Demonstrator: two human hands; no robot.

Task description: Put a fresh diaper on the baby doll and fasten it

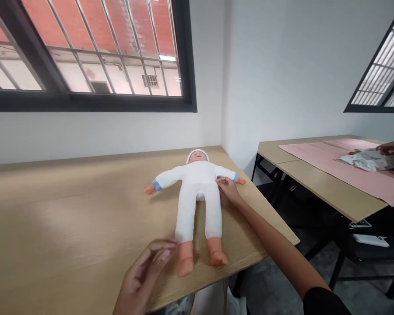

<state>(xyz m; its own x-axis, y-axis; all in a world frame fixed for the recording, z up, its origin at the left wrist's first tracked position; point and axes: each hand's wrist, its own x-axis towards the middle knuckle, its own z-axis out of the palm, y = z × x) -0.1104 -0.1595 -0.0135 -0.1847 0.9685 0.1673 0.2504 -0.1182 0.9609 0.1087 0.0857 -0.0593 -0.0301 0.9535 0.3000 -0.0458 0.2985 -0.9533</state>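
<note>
A baby doll (199, 175) lies on its back on the wooden table (85, 218), its head away from me and its arms spread. It has a white cap, a white top with blue cuffs, white trousers (185, 210) and bare feet. My right hand (229, 189) is at the doll's waist on the right side, its fingers pinched on the white clothing there. My left hand (147, 273) is beside the lower leg at the left, slightly blurred. Its fingers are loosely bent, the fingertips by the trouser hem, with nothing visible held.
Beyond the table are a wall and a barred window (118, 52). To the right stands another table (315, 183) with a pink mat (328, 162), where another person's hand (390, 148) rests on patterned cloth (369, 160). A black chair (377, 253) is below it.
</note>
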